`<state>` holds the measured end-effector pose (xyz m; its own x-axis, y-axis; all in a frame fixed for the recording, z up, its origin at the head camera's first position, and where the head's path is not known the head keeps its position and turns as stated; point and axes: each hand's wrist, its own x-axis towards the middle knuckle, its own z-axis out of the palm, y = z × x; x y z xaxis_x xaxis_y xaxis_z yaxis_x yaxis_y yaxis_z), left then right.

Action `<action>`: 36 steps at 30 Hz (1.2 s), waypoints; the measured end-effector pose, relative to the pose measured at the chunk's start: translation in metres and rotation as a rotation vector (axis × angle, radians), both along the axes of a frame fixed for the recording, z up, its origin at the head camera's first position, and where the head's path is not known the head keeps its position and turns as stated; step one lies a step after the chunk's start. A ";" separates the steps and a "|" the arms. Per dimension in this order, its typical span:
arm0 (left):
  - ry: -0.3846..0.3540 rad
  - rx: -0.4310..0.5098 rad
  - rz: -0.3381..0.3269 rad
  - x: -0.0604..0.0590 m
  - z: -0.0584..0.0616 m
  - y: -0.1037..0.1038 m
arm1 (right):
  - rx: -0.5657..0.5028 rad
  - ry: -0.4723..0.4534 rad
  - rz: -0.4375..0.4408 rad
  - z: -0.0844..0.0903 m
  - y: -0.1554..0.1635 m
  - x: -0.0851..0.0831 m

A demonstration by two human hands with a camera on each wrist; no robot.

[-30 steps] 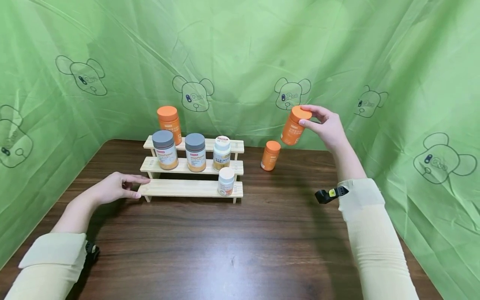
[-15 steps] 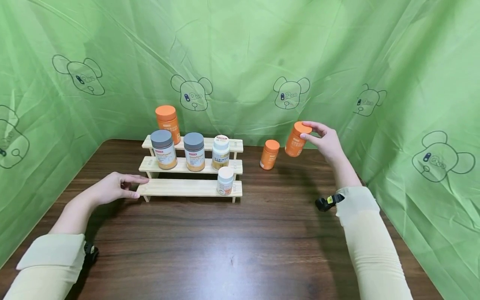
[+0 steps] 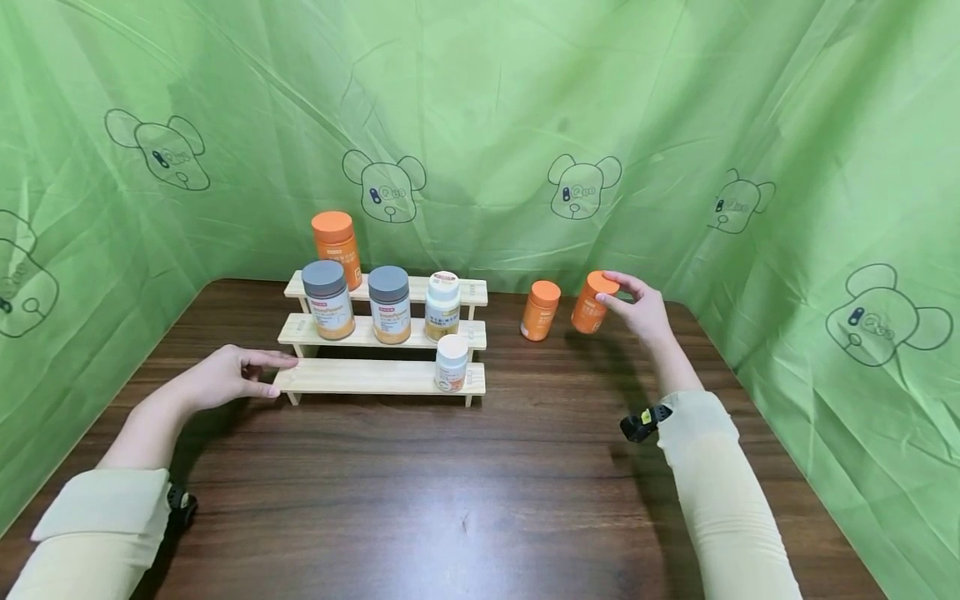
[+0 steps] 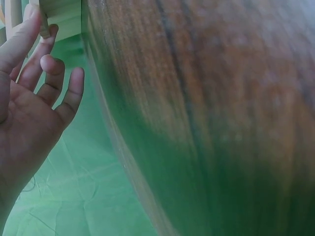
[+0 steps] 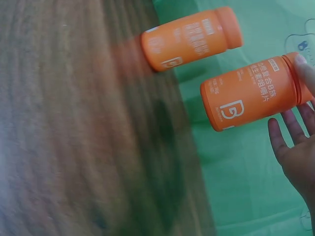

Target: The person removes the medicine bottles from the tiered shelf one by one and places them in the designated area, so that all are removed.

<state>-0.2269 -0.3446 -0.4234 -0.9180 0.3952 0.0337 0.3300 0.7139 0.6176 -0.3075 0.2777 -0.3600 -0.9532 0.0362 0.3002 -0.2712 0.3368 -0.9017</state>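
Right hand (image 3: 643, 310) pinching an orange bottle (image 3: 592, 302) by its cap, far right on the table (image 3: 480, 492), tilted, base at or just above the wood; contact not clear. Just left of it, a 2nd orange bottle (image 3: 540, 310), upright, close by. Left hand (image 3: 225, 377) open, fingertips touching the near-left end of the 3-step wooden rack (image 3: 378, 377).

Risks, as a judgement: tilted base landing on its edge and toppling on release; a roll toward the far right table edge; a sideways sweep knocking the 2nd bottle over. Cap-only grip loose enough to slip if pinch eases early. A nudge from the left hand likely to rock the rack and the white bottle (image 3: 452, 362) on its lowest step.
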 end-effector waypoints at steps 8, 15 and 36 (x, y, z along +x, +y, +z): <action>-0.010 -0.002 0.001 -0.002 -0.001 -0.002 | -0.023 -0.049 -0.056 -0.022 -0.006 -0.006; -0.012 0.003 0.004 -0.001 -0.001 -0.002 | -0.036 -0.103 -0.090 -0.048 -0.004 -0.025; -0.028 0.030 0.004 0.001 0.000 -0.001 | -0.087 -0.125 -0.062 -0.051 -0.011 -0.024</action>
